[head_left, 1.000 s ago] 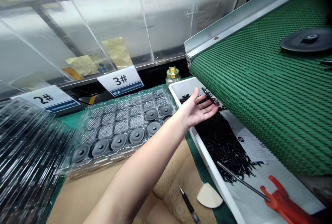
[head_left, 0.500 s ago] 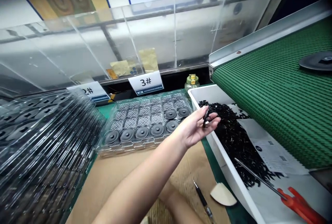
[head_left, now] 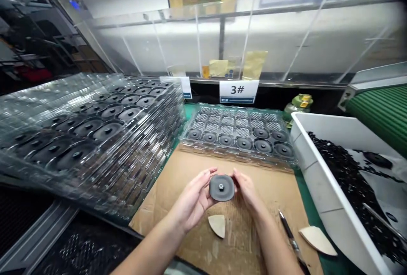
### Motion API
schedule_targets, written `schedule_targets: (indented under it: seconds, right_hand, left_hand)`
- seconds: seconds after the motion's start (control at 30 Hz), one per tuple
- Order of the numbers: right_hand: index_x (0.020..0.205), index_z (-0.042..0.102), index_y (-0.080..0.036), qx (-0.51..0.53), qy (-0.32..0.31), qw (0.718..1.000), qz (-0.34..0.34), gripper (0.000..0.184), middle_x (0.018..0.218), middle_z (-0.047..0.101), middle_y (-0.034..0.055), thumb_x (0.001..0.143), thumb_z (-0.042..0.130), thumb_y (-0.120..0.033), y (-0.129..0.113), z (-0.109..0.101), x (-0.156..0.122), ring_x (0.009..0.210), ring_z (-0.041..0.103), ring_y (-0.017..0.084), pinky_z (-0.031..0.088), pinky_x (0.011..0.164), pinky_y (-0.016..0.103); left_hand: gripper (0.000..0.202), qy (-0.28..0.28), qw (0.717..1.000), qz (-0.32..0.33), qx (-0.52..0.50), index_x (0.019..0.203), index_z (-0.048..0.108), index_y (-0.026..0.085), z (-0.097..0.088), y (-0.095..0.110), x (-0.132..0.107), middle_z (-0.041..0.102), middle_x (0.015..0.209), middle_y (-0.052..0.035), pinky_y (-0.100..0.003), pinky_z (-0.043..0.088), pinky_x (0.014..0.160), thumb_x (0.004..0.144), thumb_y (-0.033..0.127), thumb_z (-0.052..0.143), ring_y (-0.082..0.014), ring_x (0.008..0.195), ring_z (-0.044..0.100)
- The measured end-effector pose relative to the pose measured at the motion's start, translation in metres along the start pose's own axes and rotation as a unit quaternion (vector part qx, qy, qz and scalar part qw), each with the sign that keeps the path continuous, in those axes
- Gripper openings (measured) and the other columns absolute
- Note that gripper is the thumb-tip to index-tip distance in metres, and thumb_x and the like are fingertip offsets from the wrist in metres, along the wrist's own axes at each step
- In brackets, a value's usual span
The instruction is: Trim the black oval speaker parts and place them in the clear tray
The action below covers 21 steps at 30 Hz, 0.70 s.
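Between my hands is a dark grey rounded-square disc [head_left: 219,194] with a small metal nut at its centre, its face turned up toward me. My left hand [head_left: 193,198] grips the disc's left edge, thumb on top and fingers curled beneath. At the opposite edge, the fingertips of my right hand [head_left: 245,186] press against the disc; some of its fingers are hidden. A pale wedge-shaped piece [head_left: 218,225] lies on the cardboard [head_left: 168,190] below the hands. Beyond them, a clear plastic tray [head_left: 240,154] holds similar discs in its nearer pockets.
Tall stacked clear trays [head_left: 136,156] full of discs stand at left. To the right are a pen [head_left: 290,234], another pale wedge [head_left: 318,240] and a white bin [head_left: 333,190] of small black pieces [head_left: 346,186]. A green conveyor belt [head_left: 381,107] runs beyond.
My left hand has come back from the white bin, where it held small black pieces. Both hands now meet at a disc over the cardboard. The view has swung left.
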State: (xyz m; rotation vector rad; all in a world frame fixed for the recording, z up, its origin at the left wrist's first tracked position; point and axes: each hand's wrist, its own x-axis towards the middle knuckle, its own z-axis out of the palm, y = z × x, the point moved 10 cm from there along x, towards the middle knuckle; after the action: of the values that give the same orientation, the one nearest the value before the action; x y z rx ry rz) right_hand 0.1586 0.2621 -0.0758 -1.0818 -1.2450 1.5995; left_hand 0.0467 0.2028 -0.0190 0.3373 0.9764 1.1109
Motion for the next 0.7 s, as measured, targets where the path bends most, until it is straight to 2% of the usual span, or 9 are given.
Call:
schedule_targets:
  seconds: [0.07, 0.17, 0.23, 0.3, 0.43, 0.53, 0.7]
  right_hand:
    - [0.088, 0.060, -0.012, 0.008, -0.044, 0.999, 0.026, 0.049, 0.065, 0.058, -0.0017, 0.090, 0.043, -0.059, 0.002, 0.016, -0.021, 0.047, 0.049, 0.007, 0.042, 0.048, 0.022]
    - [0.088, 0.062, -0.012, 0.019, -0.104, 0.993, 0.059, 0.067, 0.061, 0.061, 0.0022, 0.079, 0.041, -0.075, 0.001, 0.046, -0.060, 0.044, 0.045, 0.008, 0.035, 0.044, 0.022]
    - [0.086, 0.061, -0.012, 0.025, -0.123, 0.989, 0.080, 0.064, 0.060, 0.062, 0.0035, 0.076, 0.047, -0.074, 0.003, 0.066, -0.079, 0.043, 0.045, 0.009, 0.033, 0.044, 0.022]
    - [0.084, 0.059, -0.014, 0.032, -0.119, 0.988, 0.098, 0.056, 0.057, 0.060, 0.0016, 0.076, 0.053, -0.069, 0.008, 0.081, -0.090, 0.041, 0.042, 0.008, 0.030, 0.043, 0.021]
    - [0.075, 0.055, -0.015, 0.058, -0.086, 0.987, 0.125, 0.050, 0.053, 0.055, -0.0016, 0.076, 0.058, -0.065, 0.022, 0.095, -0.101, 0.040, 0.036, 0.006, 0.026, 0.044, 0.020]
    - [0.074, 0.054, -0.014, 0.088, -0.083, 0.981, 0.152, 0.049, 0.052, 0.054, -0.0018, 0.077, 0.057, -0.064, 0.031, 0.105, -0.110, 0.039, 0.031, 0.004, 0.022, 0.043, 0.019]
    - [0.074, 0.053, -0.014, 0.126, -0.105, 0.969, 0.182, 0.049, 0.053, 0.057, 0.0005, 0.079, 0.055, -0.063, 0.035, 0.127, -0.124, 0.038, 0.031, 0.004, 0.020, 0.042, 0.019]
  left_hand:
    - [0.023, 0.008, 1.000, 0.022, 0.009, 0.109, 0.054, 0.015, -0.018, 0.005, -0.013, 0.067, 0.103, -0.0101, -0.028, 0.053, 0.071, 0.088, 0.023, 0.051, -0.0149, 0.083, 0.065]
    - [0.028, 0.008, 0.999, 0.041, 0.025, 0.110, 0.056, 0.016, -0.038, 0.004, -0.028, 0.065, 0.111, -0.0102, -0.026, 0.051, 0.075, 0.084, 0.028, 0.057, -0.0167, 0.095, 0.062]
    - [0.033, -0.001, 0.998, 0.048, 0.045, 0.110, 0.058, 0.018, -0.049, -0.001, -0.036, 0.063, 0.116, -0.0104, -0.026, 0.049, 0.081, 0.080, 0.029, 0.063, -0.0186, 0.106, 0.058]
    - [0.040, -0.032, 0.994, 0.062, 0.082, 0.112, 0.058, 0.021, -0.056, -0.006, -0.043, 0.060, 0.123, -0.0095, -0.027, 0.046, 0.089, 0.074, 0.028, 0.069, -0.0204, 0.114, 0.055]
    - [0.058, -0.112, 0.979, 0.100, 0.141, 0.119, 0.055, 0.034, -0.067, -0.019, -0.059, 0.052, 0.135, -0.0035, -0.030, 0.038, 0.103, 0.067, 0.020, 0.076, -0.0212, 0.125, 0.047]
    - [0.066, -0.115, 0.975, 0.110, 0.155, 0.122, 0.052, 0.041, -0.081, -0.028, -0.067, 0.048, 0.139, 0.0007, -0.030, 0.030, 0.109, 0.066, 0.015, 0.076, -0.0192, 0.132, 0.039]
    - [0.068, -0.095, 0.985, 0.117, 0.086, 0.119, 0.055, 0.042, -0.098, -0.029, -0.072, 0.056, 0.132, -0.0005, -0.027, 0.041, 0.101, 0.060, 0.021, 0.081, -0.0202, 0.123, 0.050]
